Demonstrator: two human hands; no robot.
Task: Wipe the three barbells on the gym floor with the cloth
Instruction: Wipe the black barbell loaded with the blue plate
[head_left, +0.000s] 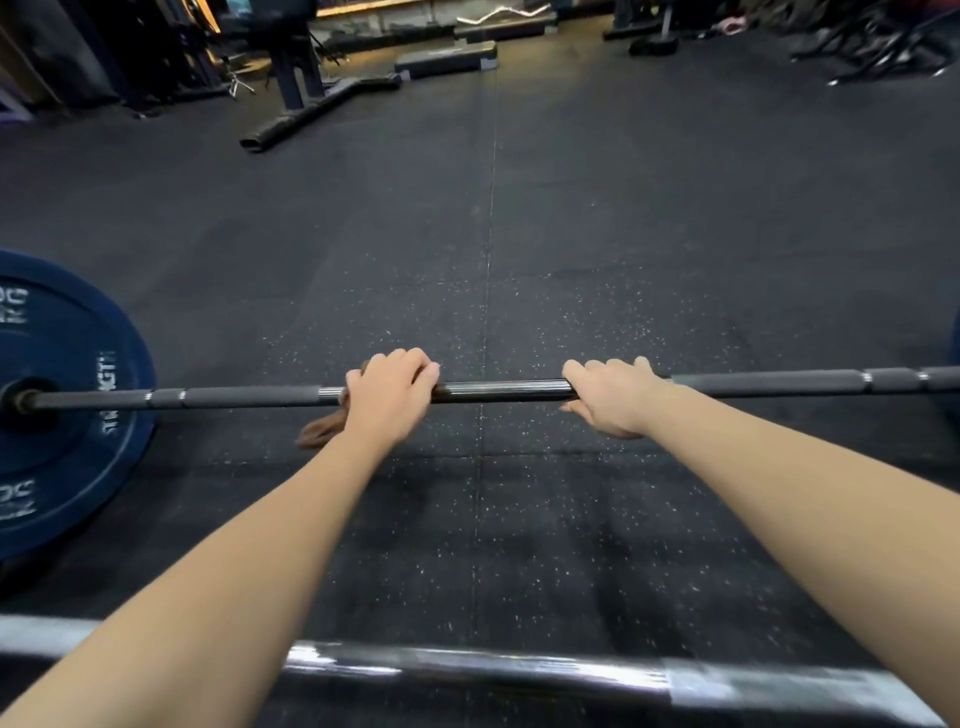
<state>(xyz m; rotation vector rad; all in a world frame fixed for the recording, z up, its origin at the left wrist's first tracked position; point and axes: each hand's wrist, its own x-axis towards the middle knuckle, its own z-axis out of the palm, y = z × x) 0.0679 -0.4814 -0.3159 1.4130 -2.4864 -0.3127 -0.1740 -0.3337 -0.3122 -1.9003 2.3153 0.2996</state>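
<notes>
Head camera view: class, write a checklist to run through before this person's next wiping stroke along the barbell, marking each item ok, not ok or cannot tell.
1. Cloth in hand: ok. The left hand grips the brown cloth round the barbell.
2. Bar steadied: ok. The right hand grips the same bar, apart from the left.
3. Bar settled: ok at its left end, where the blue plate stands on the floor; the right end is cut off.
4. Path leftward: ok. The bar is bare from cloth to plate.
5. Nearer bar already wiped: cannot tell.
6. All three found: cannot tell; two lie plainly in view.
</notes>
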